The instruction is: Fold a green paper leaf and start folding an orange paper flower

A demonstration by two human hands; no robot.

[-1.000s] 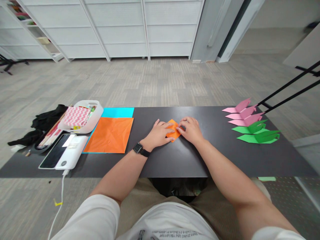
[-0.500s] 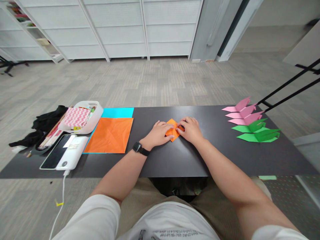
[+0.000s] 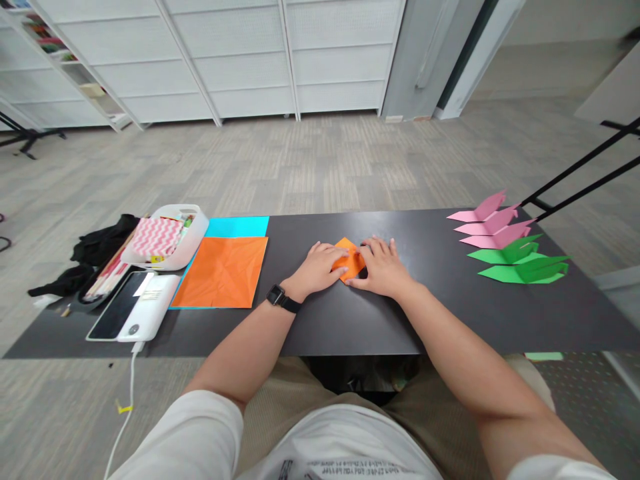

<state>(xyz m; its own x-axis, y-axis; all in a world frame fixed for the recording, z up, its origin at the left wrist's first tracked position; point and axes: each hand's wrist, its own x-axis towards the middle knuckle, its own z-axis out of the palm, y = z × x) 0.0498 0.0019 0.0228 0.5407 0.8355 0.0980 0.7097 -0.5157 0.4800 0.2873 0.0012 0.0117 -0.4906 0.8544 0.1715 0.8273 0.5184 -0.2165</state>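
Observation:
A small folded piece of orange origami paper (image 3: 352,262) lies on the dark table in front of me, a diamond shape with its top corner pointing away. My left hand (image 3: 321,267) holds it down from the left, thumb and forefinger resting on its surface. My right hand (image 3: 381,267) grips its right side, with the fingers at the upper edge and the thumb near the lower corner. Both palms partly cover the paper, so its side corners are hidden. A black watch is on my left wrist.
Orange sheets (image 3: 220,273) lie over blue sheets (image 3: 239,227) to the left. Beyond them are a white basket (image 3: 193,250), a power bank (image 3: 150,313) with a cable and a phone (image 3: 116,310). Pink paper cranes (image 3: 495,230) and green ones (image 3: 525,272) stand at the right.
My right hand has spread its fingers and its thumb has slid down toward the paper's lower corner. My left hand stays in place on the paper. The view has shifted slightly.

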